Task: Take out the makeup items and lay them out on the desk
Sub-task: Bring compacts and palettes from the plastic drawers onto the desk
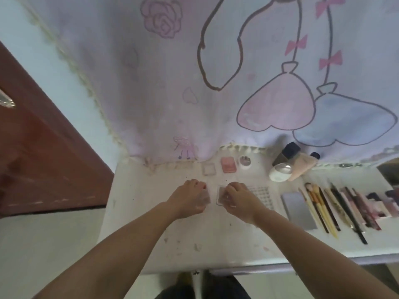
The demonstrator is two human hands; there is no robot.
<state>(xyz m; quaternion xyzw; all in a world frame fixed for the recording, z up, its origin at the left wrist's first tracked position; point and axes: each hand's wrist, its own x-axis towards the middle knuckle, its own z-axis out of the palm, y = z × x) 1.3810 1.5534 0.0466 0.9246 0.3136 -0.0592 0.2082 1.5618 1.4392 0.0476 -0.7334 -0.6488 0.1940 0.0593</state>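
In the head view, two small clear compacts are being handled near the middle of the white desk (133, 212). The left compact (204, 198) is held in the curled fingers of the left hand (190, 199); the right compact (222, 196), its long axis running near to far, is pinched by the right hand (237, 198), just left of a studded sheet (262, 194). The two pieces lie just beside each other, each nearest its own hand. Farther back, a clear square case (209, 169), a pink compact (228, 165) and a small jar (245, 161) are lined up. Brushes (319, 206) are laid out at right. A printed curtain (194, 83) hangs behind, and a brown door (43, 147) stands at left.
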